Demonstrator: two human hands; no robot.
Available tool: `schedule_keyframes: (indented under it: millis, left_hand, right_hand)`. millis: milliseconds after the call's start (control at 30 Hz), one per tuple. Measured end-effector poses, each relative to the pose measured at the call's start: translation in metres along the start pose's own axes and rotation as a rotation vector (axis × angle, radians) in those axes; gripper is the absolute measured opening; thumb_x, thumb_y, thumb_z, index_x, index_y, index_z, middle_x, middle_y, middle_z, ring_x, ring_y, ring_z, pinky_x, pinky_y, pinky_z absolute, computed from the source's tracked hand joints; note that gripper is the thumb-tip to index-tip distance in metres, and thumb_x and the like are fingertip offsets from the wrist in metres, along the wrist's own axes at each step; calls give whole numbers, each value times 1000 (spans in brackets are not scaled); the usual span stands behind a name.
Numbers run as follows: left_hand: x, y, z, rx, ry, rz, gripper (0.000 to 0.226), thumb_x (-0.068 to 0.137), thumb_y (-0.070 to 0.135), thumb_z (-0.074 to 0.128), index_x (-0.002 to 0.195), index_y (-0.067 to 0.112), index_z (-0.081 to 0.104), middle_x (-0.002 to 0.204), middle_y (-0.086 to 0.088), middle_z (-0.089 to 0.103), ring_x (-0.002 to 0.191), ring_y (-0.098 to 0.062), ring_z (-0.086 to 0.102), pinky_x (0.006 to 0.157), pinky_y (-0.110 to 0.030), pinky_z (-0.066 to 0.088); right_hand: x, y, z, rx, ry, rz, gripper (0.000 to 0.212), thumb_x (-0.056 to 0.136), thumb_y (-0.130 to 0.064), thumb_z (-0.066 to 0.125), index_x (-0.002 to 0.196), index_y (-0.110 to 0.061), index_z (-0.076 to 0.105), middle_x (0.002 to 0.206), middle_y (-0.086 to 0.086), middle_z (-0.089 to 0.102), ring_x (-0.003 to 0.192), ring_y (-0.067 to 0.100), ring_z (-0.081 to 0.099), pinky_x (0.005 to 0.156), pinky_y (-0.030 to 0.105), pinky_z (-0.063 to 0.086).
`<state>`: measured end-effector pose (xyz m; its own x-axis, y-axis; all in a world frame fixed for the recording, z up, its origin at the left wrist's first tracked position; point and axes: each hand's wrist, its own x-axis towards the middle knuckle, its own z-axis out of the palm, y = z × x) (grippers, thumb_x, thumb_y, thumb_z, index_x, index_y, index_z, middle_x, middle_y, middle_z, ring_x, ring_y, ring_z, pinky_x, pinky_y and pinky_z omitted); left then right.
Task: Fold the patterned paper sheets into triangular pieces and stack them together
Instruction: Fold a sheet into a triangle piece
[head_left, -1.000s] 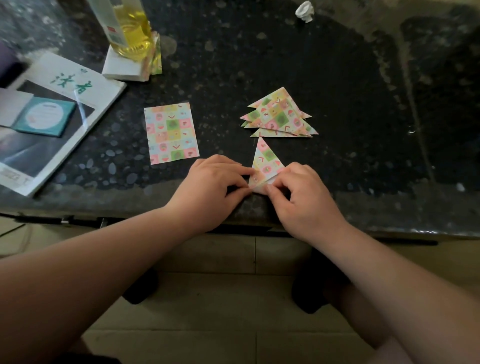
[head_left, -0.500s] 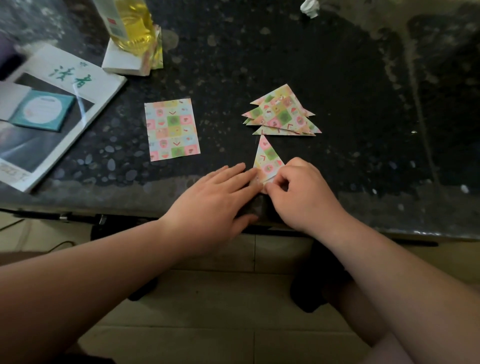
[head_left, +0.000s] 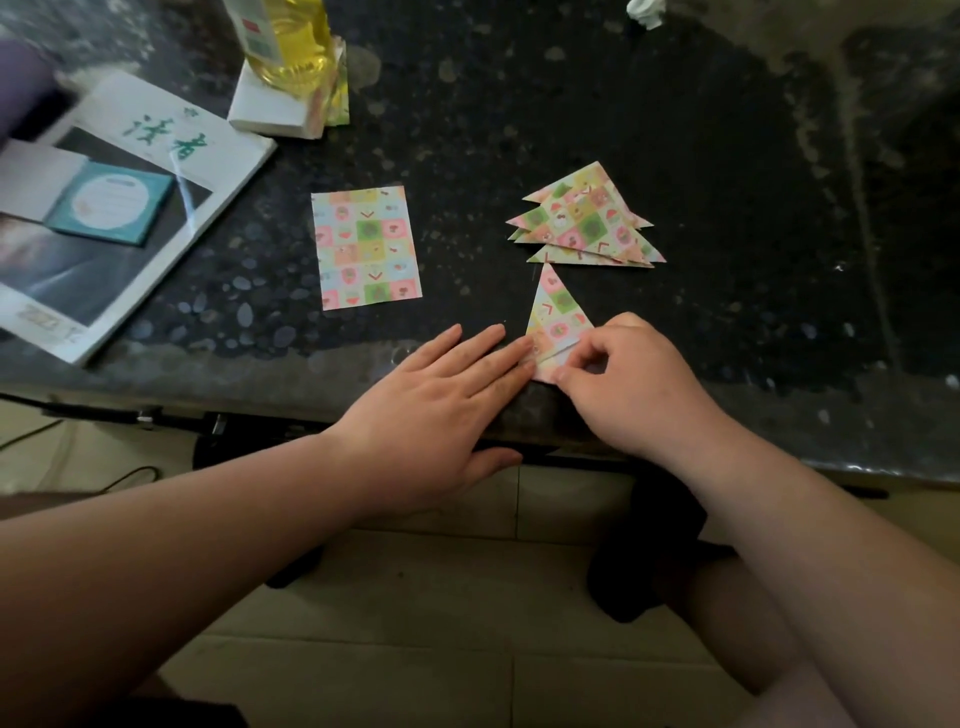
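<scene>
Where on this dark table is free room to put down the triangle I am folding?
Bare tabletop lies right of the stack of triangles, and a narrower strip between that stack and the flat sheet. Crowded: magazine and bottle at left; left hand and right hand on the triangle in front.

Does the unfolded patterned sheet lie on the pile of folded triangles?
No, the unfolded sheet lies flat left of the pile, apart from it.
</scene>
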<state>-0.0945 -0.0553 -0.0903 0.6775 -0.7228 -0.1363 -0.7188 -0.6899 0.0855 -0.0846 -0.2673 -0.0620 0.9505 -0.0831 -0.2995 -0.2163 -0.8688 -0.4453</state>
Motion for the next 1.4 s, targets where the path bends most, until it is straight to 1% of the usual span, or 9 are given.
schedule_keyframes:
  millis: [133,300,467,567,667,900,1133,1300,1400]
  left_hand:
    - [1,2,1,15,15,-9,83,98,68,24,162,15,23,169,-2,18,157,-22,11,128,-44,10]
    - [1,4,2,-4,14,0,83,98,69,26,164,19,18,170,-3,14,158,-24,6,128,-46,8]
    - [0,2,2,-2,-17,32,81,99,70,25,165,27,5,172,-1,1,158,-23,-6,128,-45,-1]
    - [0,-2,-1,-11,-18,45,83,97,70,21,164,24,9,171,0,4,158,-21,-4,127,-43,-3]
    - [0,-3,-2,-21,-18,49,83,96,70,21,164,23,12,171,0,6,158,-21,-2,127,-43,-1]
    - [0,-1,-3,-33,-25,39,84,95,70,17,164,22,11,171,0,5,158,-21,-3,128,-43,-1]
    - [1,2,-1,-28,3,5,85,95,69,19,163,18,18,170,-1,12,158,-21,5,128,-44,6]
    - [2,3,0,-9,-4,-12,84,97,69,21,163,18,19,170,-1,13,158,-21,6,128,-43,5]
    - [3,6,-1,6,1,-25,84,96,69,22,161,17,26,169,-3,20,157,-23,13,127,-45,10]
  right_hand:
    - [0,-1,1,24,4,14,18,92,-27,66,75,-25,68,107,-1,54,104,20,55,82,31,45]
    - [-2,-7,5,-55,33,25,20,96,-29,61,79,-21,66,111,2,52,110,24,52,92,41,52]
    - [-2,-10,4,-88,31,33,21,96,-32,61,79,-21,66,108,1,51,107,22,52,87,40,52]
    - [-3,-10,4,-91,32,26,22,95,-33,62,76,-22,66,105,0,50,103,21,53,86,42,54]
    - [-3,-10,4,-88,38,21,22,96,-31,60,77,-21,65,105,1,50,103,22,53,84,39,53]
    - [-3,-10,5,-94,40,23,21,97,-31,60,79,-21,66,107,1,51,105,21,52,85,39,53]
    - [-3,-9,6,-92,47,19,20,96,-30,59,80,-21,66,108,1,51,105,21,52,86,38,52]
    - [-4,-10,4,-88,42,22,21,97,-30,58,80,-20,67,108,2,51,106,22,52,88,42,53]
    - [-4,-11,3,-94,34,19,22,98,-29,57,83,-18,68,108,2,51,106,22,52,87,41,53]
